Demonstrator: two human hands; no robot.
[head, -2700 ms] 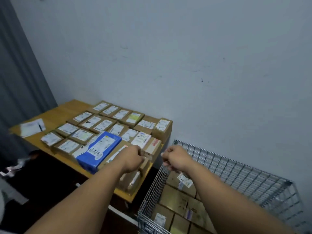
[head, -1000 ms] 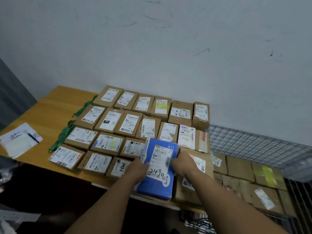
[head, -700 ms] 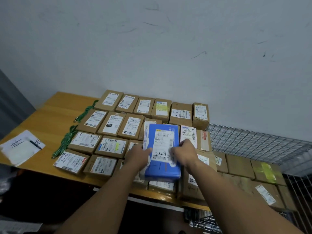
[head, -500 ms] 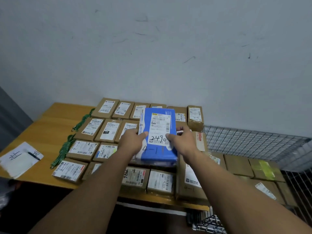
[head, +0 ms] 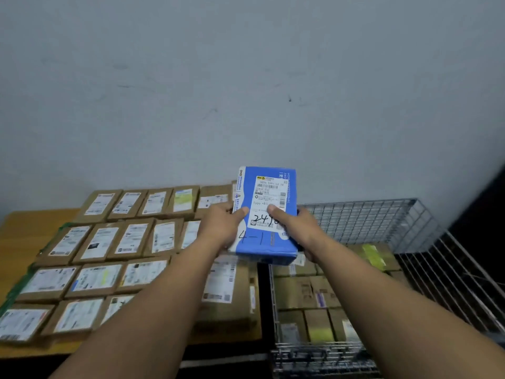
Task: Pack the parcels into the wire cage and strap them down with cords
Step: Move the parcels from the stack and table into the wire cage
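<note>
Head view: the left hand (head: 220,228) and the right hand (head: 299,229) grip the blue parcel (head: 269,192) by its sides, thumbs pressed on its white label. It is held up over the right end of the wooden table (head: 16,236), beside the wire cage (head: 382,217). Rows of brown parcels (head: 109,242) cover the table; cardboard boxes (head: 308,294) line the cage floor. A green cord (head: 16,289) edges the left rows.

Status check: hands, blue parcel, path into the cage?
Hands: left hand and right hand both grip the blue parcel. Parcel held up beside the wire cage, not in yet. Brown boxes line the cage floor; open top unobstructed.
</note>
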